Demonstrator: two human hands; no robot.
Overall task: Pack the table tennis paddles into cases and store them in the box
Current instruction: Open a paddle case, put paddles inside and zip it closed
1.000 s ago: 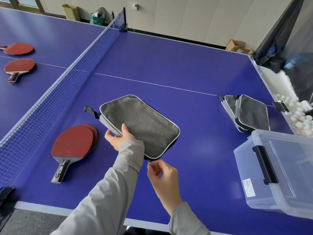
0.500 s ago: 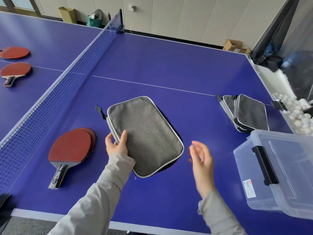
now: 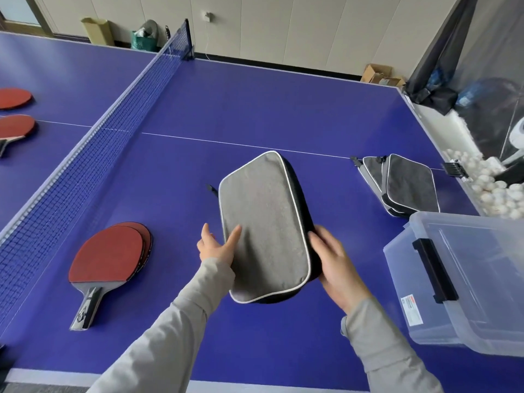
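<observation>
A grey paddle case (image 3: 265, 225) with white piping is lifted off the blue table, tilted toward me. My left hand (image 3: 217, 245) holds its left edge, thumb on top. My right hand (image 3: 336, 262) grips its lower right edge from the side. Two red paddles (image 3: 109, 256) lie stacked on the table to the left, handles toward me. Two more grey cases (image 3: 402, 185) lean together at the right. The clear plastic box (image 3: 465, 282) with a black latch stands at the right near edge. I cannot see what is inside the held case.
The net (image 3: 85, 154) runs along the left. Beyond it lie two more red paddles (image 3: 15, 127). A tray of white balls (image 3: 493, 188) sits past the table's right edge. Cardboard boxes (image 3: 380, 76) stand on the floor behind.
My right hand let go of the zipper pull, swung out, then took the case's right edge. The case rose off the table and turned, its long side now pointing away from me.
</observation>
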